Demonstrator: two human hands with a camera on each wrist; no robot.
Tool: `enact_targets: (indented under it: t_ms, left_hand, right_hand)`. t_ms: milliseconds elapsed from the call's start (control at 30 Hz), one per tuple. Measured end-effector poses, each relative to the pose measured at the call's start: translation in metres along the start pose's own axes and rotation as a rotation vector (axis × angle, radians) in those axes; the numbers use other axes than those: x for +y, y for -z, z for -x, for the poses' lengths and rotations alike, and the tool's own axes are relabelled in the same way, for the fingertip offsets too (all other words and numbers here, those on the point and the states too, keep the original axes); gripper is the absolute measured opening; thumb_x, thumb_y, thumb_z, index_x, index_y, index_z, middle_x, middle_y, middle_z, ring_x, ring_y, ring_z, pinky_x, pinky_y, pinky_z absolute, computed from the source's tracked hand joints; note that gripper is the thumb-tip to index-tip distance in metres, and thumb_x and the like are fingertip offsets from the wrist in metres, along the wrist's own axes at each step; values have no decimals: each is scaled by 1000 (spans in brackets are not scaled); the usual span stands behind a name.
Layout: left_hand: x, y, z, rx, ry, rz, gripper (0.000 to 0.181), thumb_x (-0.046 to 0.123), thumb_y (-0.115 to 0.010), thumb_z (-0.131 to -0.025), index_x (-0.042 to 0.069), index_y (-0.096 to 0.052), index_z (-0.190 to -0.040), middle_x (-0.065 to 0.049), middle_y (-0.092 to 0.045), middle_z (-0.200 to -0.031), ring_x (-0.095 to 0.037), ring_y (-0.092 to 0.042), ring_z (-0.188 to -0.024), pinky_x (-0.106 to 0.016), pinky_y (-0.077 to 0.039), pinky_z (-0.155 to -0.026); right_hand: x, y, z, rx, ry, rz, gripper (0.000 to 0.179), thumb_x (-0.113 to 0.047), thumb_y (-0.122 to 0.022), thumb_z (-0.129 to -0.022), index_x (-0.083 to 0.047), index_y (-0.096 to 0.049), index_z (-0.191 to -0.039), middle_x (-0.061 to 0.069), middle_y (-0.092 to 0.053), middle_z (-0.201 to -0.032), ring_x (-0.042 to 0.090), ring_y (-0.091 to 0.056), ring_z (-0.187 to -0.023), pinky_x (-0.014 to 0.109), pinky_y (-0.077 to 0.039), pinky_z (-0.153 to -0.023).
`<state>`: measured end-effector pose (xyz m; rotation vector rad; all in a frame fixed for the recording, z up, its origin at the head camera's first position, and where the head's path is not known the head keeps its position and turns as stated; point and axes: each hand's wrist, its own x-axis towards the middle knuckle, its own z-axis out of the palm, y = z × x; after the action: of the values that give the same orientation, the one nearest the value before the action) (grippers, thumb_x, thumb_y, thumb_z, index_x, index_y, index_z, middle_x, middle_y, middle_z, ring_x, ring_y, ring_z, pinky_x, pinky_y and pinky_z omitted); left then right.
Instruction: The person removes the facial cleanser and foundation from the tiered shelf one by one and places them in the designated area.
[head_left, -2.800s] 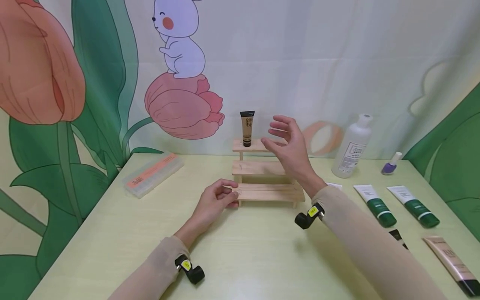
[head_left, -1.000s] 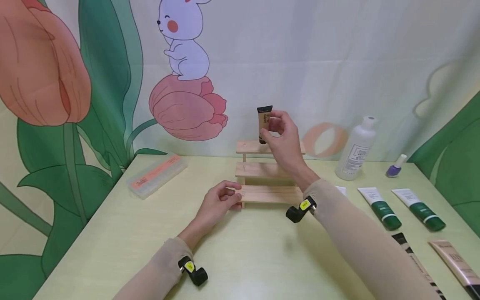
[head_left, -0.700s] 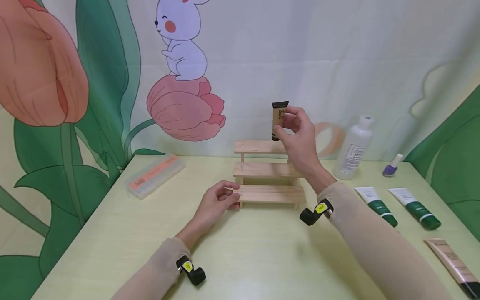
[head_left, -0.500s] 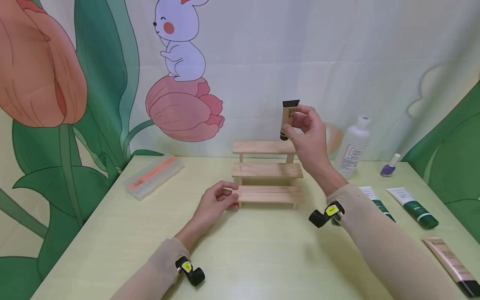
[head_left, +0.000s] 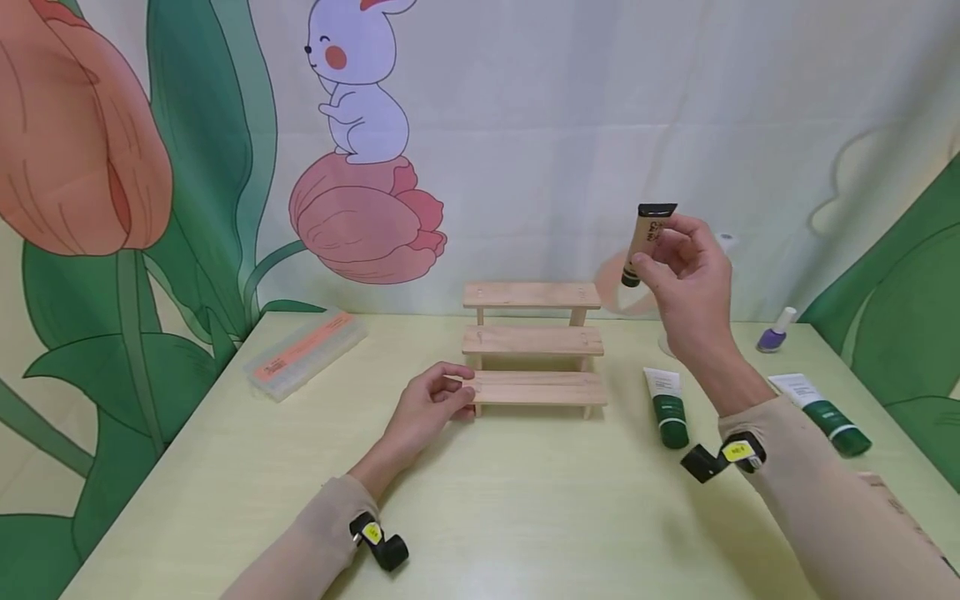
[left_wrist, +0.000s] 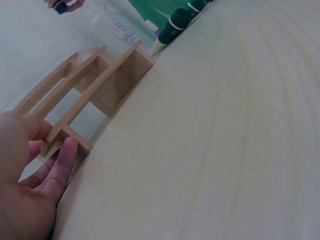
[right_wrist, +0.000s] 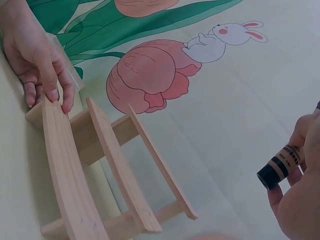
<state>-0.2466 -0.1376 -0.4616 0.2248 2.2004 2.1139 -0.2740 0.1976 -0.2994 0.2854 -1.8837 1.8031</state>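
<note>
A three-tier wooden step stand (head_left: 532,340) stands on the table in the head view, with no items on its shelves. My left hand (head_left: 427,407) pinches the left end of its lowest shelf; the left wrist view shows fingers (left_wrist: 62,162) under the board's end. Up in the air, right of the stand, my right hand (head_left: 696,287) grips a small gold-beige cosmetic tube (head_left: 647,240) between thumb and fingers. The tube's flat black crimped end points up and its black cap down, slightly tilted. In the right wrist view the tube's cap end (right_wrist: 280,166) sticks out of the hand.
Two white-and-green tubes (head_left: 667,410) lie at the right, the farther one beside my sleeve. A purple nail polish bottle (head_left: 772,333) stands at the back. A white bottle (left_wrist: 117,30) is mostly behind my right hand. A clear plastic case (head_left: 303,357) lies at the left.
The small tube stood on the top shelf beside my open right hand; that hand has gripped it, lifted it off and carried it right. My left hand has stayed on the stand.
</note>
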Motion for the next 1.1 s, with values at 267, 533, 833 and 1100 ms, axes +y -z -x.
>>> enact_targets:
  t_ms: [267,533,833,1100]
  left_hand:
    - [-1,0,0,0,-2,-5,24,5,-74,-108,4,-72,-132,-16,-68,-109,-23,-75,-90,-33,-71,-86]
    - [0,0,1,-4,-5,-1,24,4,-73,-108,3,-71,-132,-15,-67,-108,-24,-76,-91,-34,-71,-87]
    - [0,-1,0,-8,-12,10,25,3,-72,-108,2,-71,-132,-16,-69,-107,-23,-76,-90,-33,-71,-86]
    - [-1,-1,0,-8,-11,8,25,4,-73,-107,3,-71,-132,-18,-70,-109,-23,-76,-90,-33,-71,-86]
  right_hand:
    - [-2,30,13,28,-23,-12,41,1,-76,-102,-16,-69,-139,2,-70,-121,20,-65,-111,18,-57,-97]
    - [-5,51,34,28,-68,-34,42,0,-77,-102,-15,-69,-140,3,-69,-124,20,-62,-112,16,-56,-98]
    - [1,82,72,-15,-166,135,45,-10,-77,-106,-20,-62,-147,-4,-65,-129,14,-62,-118,4,-54,-97]
    - [13,107,113,-59,-245,128,44,-2,-78,-104,-21,-64,-141,-8,-64,-127,7,-63,-113,5,-56,-93]
